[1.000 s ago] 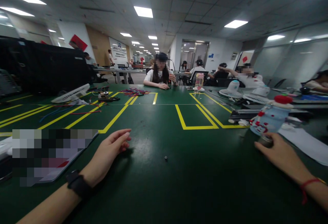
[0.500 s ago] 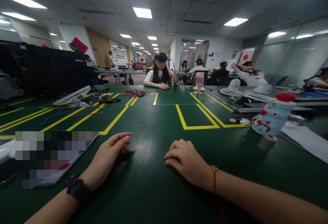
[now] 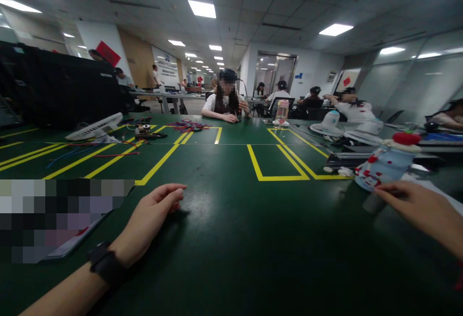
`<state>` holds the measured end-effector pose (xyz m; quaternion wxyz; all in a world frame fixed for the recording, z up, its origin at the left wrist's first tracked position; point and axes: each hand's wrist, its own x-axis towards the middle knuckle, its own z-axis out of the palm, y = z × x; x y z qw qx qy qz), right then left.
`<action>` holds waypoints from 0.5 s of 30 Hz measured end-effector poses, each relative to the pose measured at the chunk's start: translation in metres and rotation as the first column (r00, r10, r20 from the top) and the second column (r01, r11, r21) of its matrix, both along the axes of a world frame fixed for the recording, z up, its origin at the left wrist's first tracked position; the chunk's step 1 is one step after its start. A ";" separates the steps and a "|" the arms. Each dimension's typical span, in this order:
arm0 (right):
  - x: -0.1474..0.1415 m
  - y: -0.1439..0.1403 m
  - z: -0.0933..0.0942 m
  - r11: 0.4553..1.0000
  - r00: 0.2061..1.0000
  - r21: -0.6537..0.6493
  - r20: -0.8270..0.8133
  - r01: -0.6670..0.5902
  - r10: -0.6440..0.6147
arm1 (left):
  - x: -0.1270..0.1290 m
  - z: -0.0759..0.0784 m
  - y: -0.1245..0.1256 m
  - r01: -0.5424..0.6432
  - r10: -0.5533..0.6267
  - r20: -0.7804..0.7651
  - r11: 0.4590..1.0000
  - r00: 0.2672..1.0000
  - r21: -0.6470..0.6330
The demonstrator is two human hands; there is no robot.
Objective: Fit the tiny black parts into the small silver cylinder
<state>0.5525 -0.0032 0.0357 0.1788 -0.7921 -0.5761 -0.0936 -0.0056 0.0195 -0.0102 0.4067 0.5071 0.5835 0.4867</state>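
My left hand point(image 3: 151, 218) rests on the green tabletop point(image 3: 231, 248), its fingers loosely bent and apart, holding nothing. A black watch point(image 3: 107, 262) is on that wrist. On the right, my right hand point(image 3: 421, 207) stretches its fingers over a small grey cylinder point(image 3: 371, 204); whether they touch it I cannot tell. Just behind that cylinder stands a light-blue bottle point(image 3: 383, 166) with red dots, a snowman-like figure and a red top.
A pixelated flat item point(image 3: 72, 246) lies left of my left hand. Beyond are wires point(image 3: 190, 125), small fans point(image 3: 327, 124), a clear bottle point(image 3: 281, 113) and yellow tape lines point(image 3: 285, 178). A person point(image 3: 226, 101) sits across the table. A large black case point(image 3: 61, 87) stands at left.
My right hand has left the middle of the table and moved right, up to the grey cylinder beside the blue bottle. My left hand stays almost where it was.
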 end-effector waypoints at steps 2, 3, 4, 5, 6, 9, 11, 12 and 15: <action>0.008 -0.002 -0.001 0.999 0.999 -0.025 -0.009 0.033 -0.034 | -0.001 -0.001 0.001 0.004 -0.004 0.003 1.000 1.000 -0.006; 0.008 -0.002 -0.002 0.998 0.999 -0.032 -0.009 0.049 -0.049 | -0.002 -0.002 0.001 0.006 -0.006 0.006 1.000 1.000 -0.009; 0.008 -0.001 -0.002 0.997 0.998 -0.039 -0.008 0.062 -0.063 | -0.002 -0.002 0.001 0.006 -0.006 0.009 1.000 1.000 -0.011; 0.008 -0.001 -0.002 0.996 0.997 -0.042 -0.007 0.078 -0.078 | -0.003 -0.003 0.001 0.006 -0.006 0.011 1.000 1.000 -0.013; 0.008 0.000 -0.003 0.995 0.996 -0.041 -0.005 0.094 -0.094 | -0.003 -0.003 0.002 0.007 -0.007 0.013 1.000 1.000 -0.011; 0.010 0.001 -0.004 0.992 0.992 -0.021 -0.001 0.126 -0.126 | -0.003 -0.004 0.002 0.010 -0.010 0.017 1.000 1.000 -0.001; 0.013 0.001 -0.005 0.991 0.991 -0.006 -0.001 0.130 -0.130 | -0.003 -0.004 0.002 0.005 -0.005 0.017 1.000 1.000 0.007; 0.015 0.001 -0.005 0.992 0.992 -0.002 -0.003 0.128 -0.128 | -0.003 -0.004 0.002 0.001 -0.001 0.017 1.000 1.000 0.011; 0.021 0.002 -0.006 0.993 0.993 -0.006 -0.016 0.117 -0.117 | -0.003 -0.004 0.002 0.002 -0.003 0.016 1.000 1.000 0.017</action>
